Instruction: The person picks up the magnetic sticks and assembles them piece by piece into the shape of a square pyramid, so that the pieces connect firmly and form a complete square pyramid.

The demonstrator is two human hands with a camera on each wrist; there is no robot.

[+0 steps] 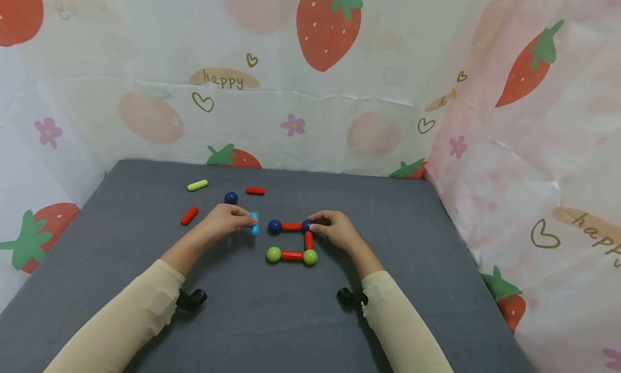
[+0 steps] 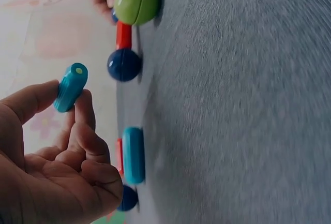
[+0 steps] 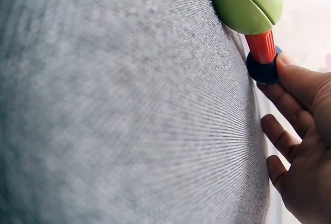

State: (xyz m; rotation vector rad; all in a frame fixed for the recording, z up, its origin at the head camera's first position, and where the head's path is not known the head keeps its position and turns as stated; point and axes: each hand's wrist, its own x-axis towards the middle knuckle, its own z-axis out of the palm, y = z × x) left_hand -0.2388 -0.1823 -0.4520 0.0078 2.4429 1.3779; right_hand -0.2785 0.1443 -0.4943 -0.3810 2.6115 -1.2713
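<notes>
The step in hand appears to be the adding of a further stick to a partly built frame on the bench (image 1: 271, 319). A teal stick (image 2: 71, 87) is pinched between the thumb and fingertips of the left hand (image 1: 225, 222) and is held clear of the cloth, its end with a pale spot turned towards the frame. A second teal stick (image 2: 134, 155) is seen lying below that hand in the left wrist view; from the head the two are hard to tell apart.

The corner dark blue ball (image 1: 307, 226) is gripped between the thumb and forefinger of the right hand (image 1: 335, 230), the other fingers being left loosely spread. By this the frame is probably being steadied. Its three sides are formed by red sticks, with the outer dark blue ball (image 1: 274, 227) and the outer green ball (image 1: 274, 254) left unjoined at the open left side.

For the next move, the teal stick should be brought rightward, lowered and lined up, most likely with one of these two free balls. If the ball is nudged off-line, the joints could be twisted, so a light touch is called for.
</notes>
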